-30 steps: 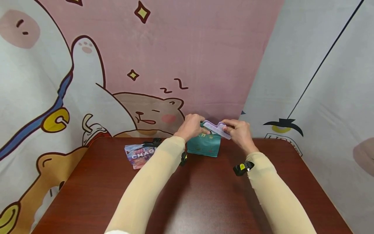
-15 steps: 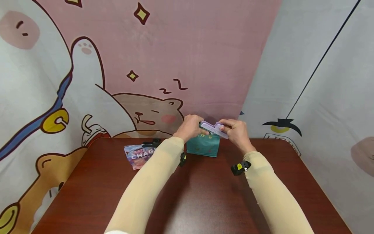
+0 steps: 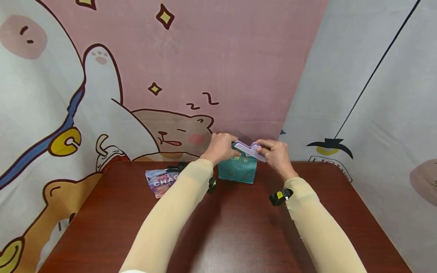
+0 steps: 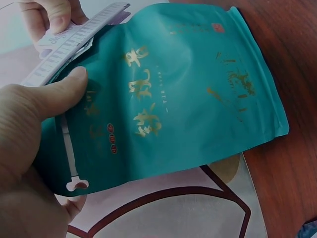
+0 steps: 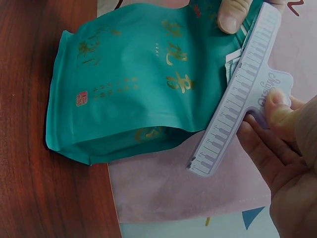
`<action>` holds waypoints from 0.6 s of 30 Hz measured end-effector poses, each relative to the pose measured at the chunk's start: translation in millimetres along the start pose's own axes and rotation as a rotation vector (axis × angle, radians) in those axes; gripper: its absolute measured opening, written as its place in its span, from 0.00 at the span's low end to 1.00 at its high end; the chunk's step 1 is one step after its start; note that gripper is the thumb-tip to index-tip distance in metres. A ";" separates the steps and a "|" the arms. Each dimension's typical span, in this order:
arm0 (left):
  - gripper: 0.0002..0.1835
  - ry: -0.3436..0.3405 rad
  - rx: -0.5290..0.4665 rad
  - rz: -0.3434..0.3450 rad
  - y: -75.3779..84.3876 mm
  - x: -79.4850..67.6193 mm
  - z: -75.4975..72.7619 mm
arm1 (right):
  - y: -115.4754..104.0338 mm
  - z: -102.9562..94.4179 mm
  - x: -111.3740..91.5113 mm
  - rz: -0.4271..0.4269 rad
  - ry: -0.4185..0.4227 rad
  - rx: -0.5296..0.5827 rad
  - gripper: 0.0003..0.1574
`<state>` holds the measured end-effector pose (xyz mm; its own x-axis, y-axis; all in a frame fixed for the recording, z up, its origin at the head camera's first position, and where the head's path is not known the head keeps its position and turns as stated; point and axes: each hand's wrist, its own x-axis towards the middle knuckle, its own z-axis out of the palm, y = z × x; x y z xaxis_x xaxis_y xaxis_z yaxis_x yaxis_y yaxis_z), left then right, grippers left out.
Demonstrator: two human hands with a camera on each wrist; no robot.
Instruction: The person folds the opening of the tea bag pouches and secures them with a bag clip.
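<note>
A teal tea bag (image 3: 239,171) with gold characters stands at the far edge of the table. My left hand (image 3: 220,148) grips its folded top, thumb (image 4: 64,91) on the front in the left wrist view. A lilac bag clip (image 3: 250,151), printed with piano keys, lies across the bag's top edge. My right hand (image 3: 277,154) pinches the clip's handle between thumb and fingers. In the right wrist view the clip's long bar (image 5: 235,96) runs slanted along the fold, its lower end sticking out past the bag. Whether its two bars are parted is hard to tell.
A colourful pouch (image 3: 163,184) lettered "CHAG" lies on the left of the brown table (image 3: 246,227), partly hidden by my left sleeve. A black object (image 3: 175,167) rests on its top edge. A printed cloth (image 3: 246,76) hangs right behind the table.
The clip and my right hand have shifted slightly left over the bag's top. My left hand has edged a little left too. Both grips look the same.
</note>
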<state>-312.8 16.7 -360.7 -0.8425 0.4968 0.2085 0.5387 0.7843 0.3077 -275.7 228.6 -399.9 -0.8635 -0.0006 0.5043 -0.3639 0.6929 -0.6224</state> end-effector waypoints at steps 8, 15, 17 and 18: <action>0.13 0.000 0.015 -0.014 0.6 0.6 0.6 | -2.1 0.4 -0.1 0.051 -0.018 0.044 0.10; 0.13 -0.004 -0.007 -0.022 -0.7 1.7 1.9 | -2.9 1.0 -1.2 0.051 -0.021 0.070 0.10; 0.12 -0.007 -0.022 -0.021 -1.0 1.7 2.0 | -3.0 0.7 -1.3 0.050 -0.023 0.071 0.10; 0.12 -0.007 -0.029 -0.021 -1.1 1.5 2.0 | -3.2 0.4 -1.4 0.051 -0.023 0.069 0.10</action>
<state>-314.7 17.4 -362.5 -0.8534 0.4832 0.1953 0.5211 0.7833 0.3389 -273.5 226.1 -398.8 -0.8891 0.0167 0.4573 -0.3415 0.6411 -0.6873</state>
